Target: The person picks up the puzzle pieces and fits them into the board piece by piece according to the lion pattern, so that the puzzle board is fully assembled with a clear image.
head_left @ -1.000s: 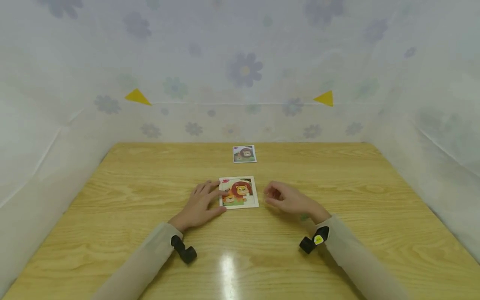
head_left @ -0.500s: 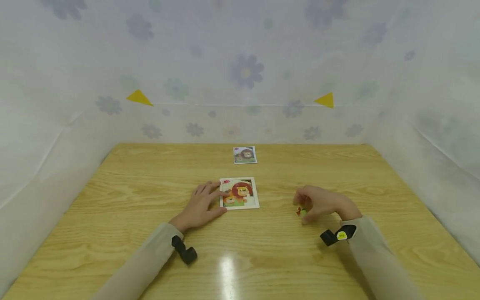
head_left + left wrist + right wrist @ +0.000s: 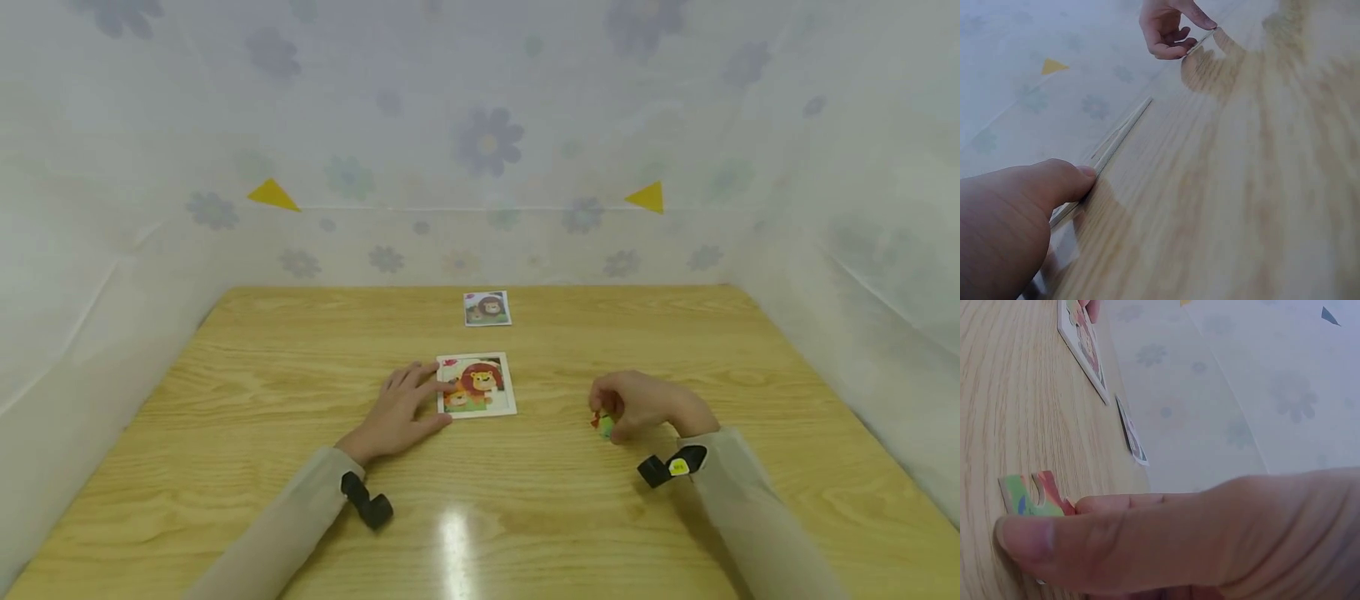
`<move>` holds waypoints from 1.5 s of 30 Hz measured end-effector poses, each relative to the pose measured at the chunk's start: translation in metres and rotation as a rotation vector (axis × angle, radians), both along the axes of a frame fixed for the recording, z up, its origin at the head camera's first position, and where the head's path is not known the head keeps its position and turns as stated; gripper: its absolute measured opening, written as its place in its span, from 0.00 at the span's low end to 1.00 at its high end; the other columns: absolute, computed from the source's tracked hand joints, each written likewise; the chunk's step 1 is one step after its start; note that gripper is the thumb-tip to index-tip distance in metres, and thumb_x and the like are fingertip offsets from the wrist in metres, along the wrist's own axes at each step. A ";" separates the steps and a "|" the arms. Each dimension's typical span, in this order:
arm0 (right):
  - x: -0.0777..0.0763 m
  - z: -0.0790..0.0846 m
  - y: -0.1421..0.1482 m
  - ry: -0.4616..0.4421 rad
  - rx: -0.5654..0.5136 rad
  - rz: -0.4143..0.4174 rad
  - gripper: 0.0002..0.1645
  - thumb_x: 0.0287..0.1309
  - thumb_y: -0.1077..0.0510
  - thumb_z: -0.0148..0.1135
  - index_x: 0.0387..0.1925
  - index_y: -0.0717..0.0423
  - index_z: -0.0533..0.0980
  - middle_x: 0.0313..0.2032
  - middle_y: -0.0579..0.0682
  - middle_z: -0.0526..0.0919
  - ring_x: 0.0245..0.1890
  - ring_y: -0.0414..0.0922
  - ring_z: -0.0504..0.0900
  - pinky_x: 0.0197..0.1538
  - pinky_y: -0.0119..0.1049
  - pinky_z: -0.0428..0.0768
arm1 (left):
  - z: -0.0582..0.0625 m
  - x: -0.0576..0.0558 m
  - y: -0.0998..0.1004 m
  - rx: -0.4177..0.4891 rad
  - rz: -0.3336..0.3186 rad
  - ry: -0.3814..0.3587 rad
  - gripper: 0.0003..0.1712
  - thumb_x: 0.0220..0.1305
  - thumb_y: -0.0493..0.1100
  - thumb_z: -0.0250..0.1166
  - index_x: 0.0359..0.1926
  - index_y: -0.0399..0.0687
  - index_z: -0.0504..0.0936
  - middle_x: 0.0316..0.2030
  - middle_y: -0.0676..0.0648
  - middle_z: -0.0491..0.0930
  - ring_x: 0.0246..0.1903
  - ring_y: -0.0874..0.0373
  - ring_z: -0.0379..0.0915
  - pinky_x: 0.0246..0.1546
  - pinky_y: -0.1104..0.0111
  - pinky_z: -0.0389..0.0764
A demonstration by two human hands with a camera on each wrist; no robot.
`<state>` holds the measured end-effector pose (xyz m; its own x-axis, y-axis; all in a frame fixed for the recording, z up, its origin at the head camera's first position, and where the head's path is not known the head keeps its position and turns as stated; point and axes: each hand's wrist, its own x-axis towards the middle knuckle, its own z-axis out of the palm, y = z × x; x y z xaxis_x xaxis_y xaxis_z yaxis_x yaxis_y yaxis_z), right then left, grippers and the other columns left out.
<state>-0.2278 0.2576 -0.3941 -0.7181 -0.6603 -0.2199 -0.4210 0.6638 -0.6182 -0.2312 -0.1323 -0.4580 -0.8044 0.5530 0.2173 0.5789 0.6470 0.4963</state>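
A square jigsaw puzzle board (image 3: 511, 392) with a white border lies mid-table in the head view. Its picture shows a lion and a cub, with a pale bare patch at the lower right. My left hand (image 3: 401, 417) rests on the board's left side, fingers spread and fairly straight, thumb at the near-left corner. Off to the right, my right hand (image 3: 647, 404) pinches a puzzle piece (image 3: 1017, 495) between thumb and fingers. That piece is green and red with a rounded notch; in the right wrist view the thumb covers part of it. It is low over the wood.
Behind the board lies a small picture card (image 3: 487, 309) with the same lion scene. White flowered sheeting (image 3: 491, 242) rises at the table's back and sides, with two yellow triangles on the back sheet. The wooden table (image 3: 480, 467) reflects light in front.
My right hand has moved right, away from the board's side, and now pinches a puzzle piece there. The left hand has stayed on the board.
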 end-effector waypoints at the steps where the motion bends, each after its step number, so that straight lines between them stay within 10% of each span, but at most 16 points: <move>1: 0.000 -0.001 0.000 -0.002 -0.002 0.001 0.21 0.39 0.70 0.73 0.35 0.59 0.73 0.28 0.49 0.73 0.26 0.40 0.66 0.29 0.31 0.69 | 0.000 0.000 0.000 0.002 -0.001 -0.001 0.25 0.64 0.54 0.62 0.60 0.56 0.76 0.71 0.38 0.58 0.71 0.33 0.45 0.68 0.38 0.45; 27: -0.017 -0.024 -0.002 0.043 -0.238 0.103 0.15 0.59 0.66 0.63 0.30 0.61 0.63 0.27 0.54 0.66 0.26 0.36 0.64 0.28 0.33 0.66 | 0.001 0.000 0.000 -0.006 0.003 -0.002 0.24 0.65 0.55 0.62 0.61 0.57 0.76 0.71 0.39 0.58 0.71 0.34 0.46 0.68 0.39 0.45; 45: -0.012 -0.031 -0.049 0.187 -0.359 -0.129 0.06 0.62 0.69 0.58 0.41 0.66 0.73 0.27 0.56 0.81 0.24 0.38 0.74 0.31 0.30 0.73 | 0.003 0.000 0.001 -0.015 0.001 0.001 0.25 0.65 0.55 0.62 0.61 0.57 0.76 0.71 0.39 0.58 0.71 0.34 0.46 0.68 0.38 0.45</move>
<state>-0.2401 0.2091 -0.4250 -0.8055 -0.5734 0.1496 -0.4756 0.4749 -0.7404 -0.2312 -0.1316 -0.4551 -0.8050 0.5549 0.2100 0.5784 0.6551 0.4861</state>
